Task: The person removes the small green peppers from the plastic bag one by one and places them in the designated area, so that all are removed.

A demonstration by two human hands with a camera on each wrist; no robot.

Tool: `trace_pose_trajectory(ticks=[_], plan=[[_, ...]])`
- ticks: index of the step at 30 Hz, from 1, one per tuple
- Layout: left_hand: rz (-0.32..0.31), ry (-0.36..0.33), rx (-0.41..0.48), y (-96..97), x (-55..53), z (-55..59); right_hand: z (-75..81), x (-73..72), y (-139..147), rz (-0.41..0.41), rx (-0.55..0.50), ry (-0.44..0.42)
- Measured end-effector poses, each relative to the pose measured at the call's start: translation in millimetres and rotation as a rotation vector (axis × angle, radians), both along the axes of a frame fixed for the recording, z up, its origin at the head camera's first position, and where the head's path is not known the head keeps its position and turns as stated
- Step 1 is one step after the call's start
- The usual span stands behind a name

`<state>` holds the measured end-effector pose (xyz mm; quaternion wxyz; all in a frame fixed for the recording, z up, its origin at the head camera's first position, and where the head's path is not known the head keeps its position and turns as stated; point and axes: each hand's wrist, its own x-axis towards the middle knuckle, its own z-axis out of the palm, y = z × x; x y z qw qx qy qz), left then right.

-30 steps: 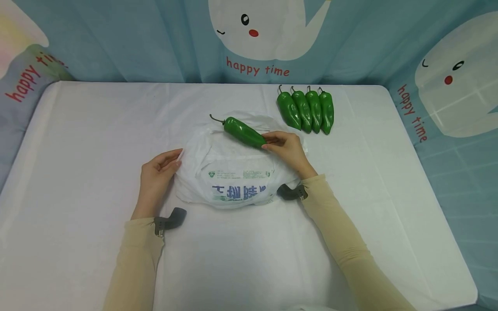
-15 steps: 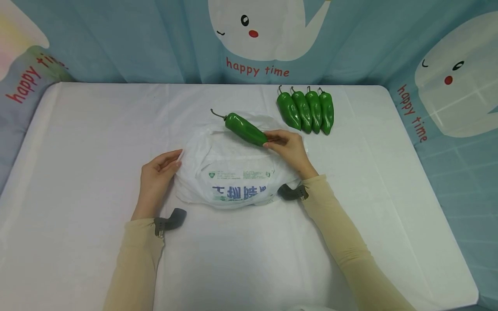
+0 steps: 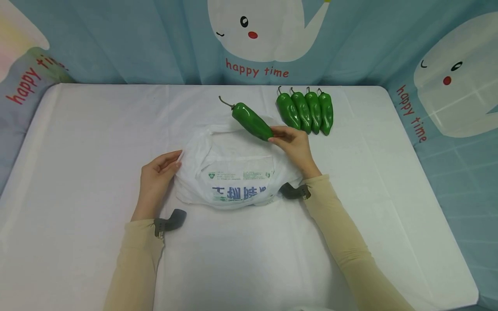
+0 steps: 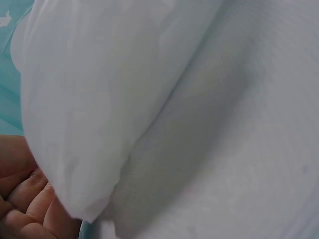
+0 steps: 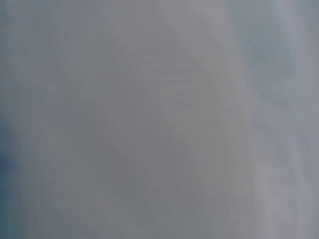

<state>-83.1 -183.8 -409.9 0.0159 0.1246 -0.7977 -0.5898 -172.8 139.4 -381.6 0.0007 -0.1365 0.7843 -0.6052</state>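
Over the far right part of a white plastic bag (image 3: pixel 237 172), my right hand (image 3: pixel 293 144) pinches a large green chili pepper (image 3: pixel 250 120) by its tip. The pepper's stem points to the far left. At the bag's left side my left hand (image 3: pixel 157 177) pinches the edge between thumb and fingers. In the left wrist view the bag's plastic (image 4: pixel 94 109) hangs in front of curled fingers (image 4: pixel 30 199). Blurred pale plastic (image 5: pixel 149 119) fills the right wrist view, so hand and pepper are hidden there.
Several green chili peppers (image 3: pixel 305 111) lie side by side at the table's far edge, right of the bag. A white cloth covers the table (image 3: pixel 97 121). Blue printed curtains (image 3: pixel 155 43) stand behind and at the sides. A bit of white material (image 3: pixel 309 308) shows at the near edge.
My right hand has moved slightly up and to the right, carrying the pepper away from the bag's middle. The left hand stays at the bag's edge.
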Motion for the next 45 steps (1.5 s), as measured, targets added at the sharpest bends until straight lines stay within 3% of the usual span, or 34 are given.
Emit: trace_pose_trajectory(ticks=[13, 33, 41, 45], plan=[[-0.006, -0.02, -0.01, -0.8, 1.0, 2.1, 1.9, -2.7, 8, -0.081, -0.067, 0.033], [-0.001, -0.003, 0.006, -0.2, 1.4, 0.8, 3.6, -8.6, 26, -0.207, -0.063, 0.064], [-0.003, 0.001, -0.001, 0.5, 0.4, -0.4, -18.5, -23.8, 43, -0.282, -0.123, 0.056], [0.003, -0.007, 0.003, 0.5, 0.3, 0.1, -19.9, -26.1, 48, -0.334, -0.128, 0.052]])
